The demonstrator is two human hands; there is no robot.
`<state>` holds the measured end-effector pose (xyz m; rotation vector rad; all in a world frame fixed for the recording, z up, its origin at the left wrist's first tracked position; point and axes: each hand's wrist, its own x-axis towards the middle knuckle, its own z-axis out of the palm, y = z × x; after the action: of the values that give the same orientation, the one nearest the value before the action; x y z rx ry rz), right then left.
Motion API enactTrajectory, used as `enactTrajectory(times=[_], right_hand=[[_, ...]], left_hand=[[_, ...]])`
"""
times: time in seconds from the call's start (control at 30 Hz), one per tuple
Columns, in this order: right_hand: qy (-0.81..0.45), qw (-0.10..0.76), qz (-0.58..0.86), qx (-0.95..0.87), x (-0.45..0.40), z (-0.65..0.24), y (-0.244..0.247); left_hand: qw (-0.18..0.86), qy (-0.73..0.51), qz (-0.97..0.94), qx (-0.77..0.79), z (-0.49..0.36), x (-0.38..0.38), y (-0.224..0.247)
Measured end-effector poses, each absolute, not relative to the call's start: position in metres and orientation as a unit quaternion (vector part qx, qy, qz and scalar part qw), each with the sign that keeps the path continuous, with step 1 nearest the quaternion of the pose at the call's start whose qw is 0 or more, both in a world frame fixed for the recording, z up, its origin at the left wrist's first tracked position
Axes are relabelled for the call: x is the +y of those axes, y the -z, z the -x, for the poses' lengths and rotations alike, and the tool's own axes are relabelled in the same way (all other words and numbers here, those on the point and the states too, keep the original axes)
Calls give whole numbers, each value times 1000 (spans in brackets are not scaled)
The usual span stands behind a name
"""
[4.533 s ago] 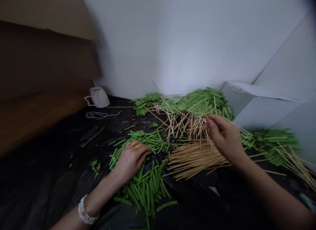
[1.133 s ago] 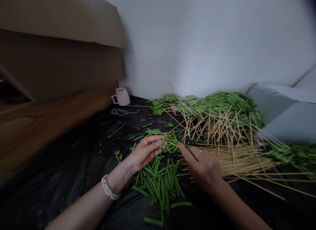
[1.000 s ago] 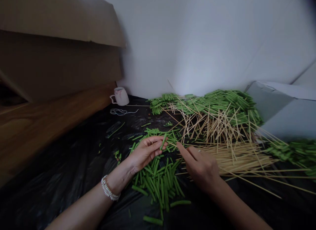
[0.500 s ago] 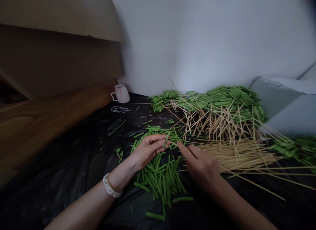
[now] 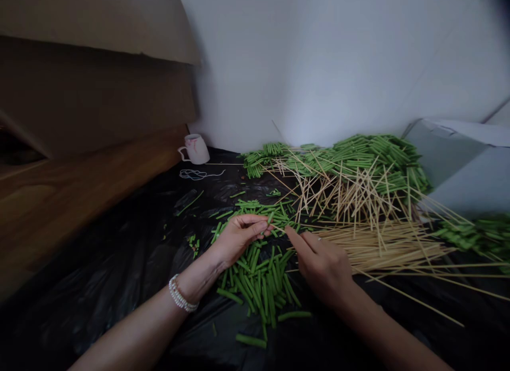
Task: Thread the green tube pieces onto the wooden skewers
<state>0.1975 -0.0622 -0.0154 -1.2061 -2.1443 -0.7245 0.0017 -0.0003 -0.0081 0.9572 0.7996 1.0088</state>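
My left hand [image 5: 242, 235], with a beaded bracelet at the wrist, pinches a short cut green stem [image 5: 271, 217] between thumb and fingers. My right hand [image 5: 322, 259] is closed on a thin bamboo skewer [image 5: 280, 229], whose visible end meets the stem at the left fingertips. Whether the tip has gone into the stem is hidden by the fingers. Beneath both hands spreads a loose pile of cut green stems [image 5: 261, 286]. Just right of my right hand lies a stack of bare bamboo skewers [image 5: 392, 246].
Skewers threaded with green stems [image 5: 370, 156] are heaped against the white wall [image 5: 319, 68]. A white mug [image 5: 197, 149] and a tangled string [image 5: 195, 174] are at the back left. Black plastic sheeting [image 5: 131, 270] covers the surface. Cardboard [image 5: 95, 94] overhangs the left; more stems [image 5: 478, 235] lie far right.
The green stem now shows less above the left fingers, which have closed further over it. Both hands stay in nearly the same place; the view has shifted slightly.
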Motion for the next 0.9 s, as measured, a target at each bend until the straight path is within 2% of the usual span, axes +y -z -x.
enactTrajectory(times=[0.33, 0.57, 0.9], right_hand=[[276, 288, 446, -801, -62, -195, 14], [285, 283, 456, -794, -61, -197, 13], [269, 298, 448, -799, -64, -194, 16]], left_hand=[[611, -465, -512, 386, -3, -5, 5], [634, -491, -461, 379, 2, 0, 1], [688, -466, -418, 367, -3, -4, 4]])
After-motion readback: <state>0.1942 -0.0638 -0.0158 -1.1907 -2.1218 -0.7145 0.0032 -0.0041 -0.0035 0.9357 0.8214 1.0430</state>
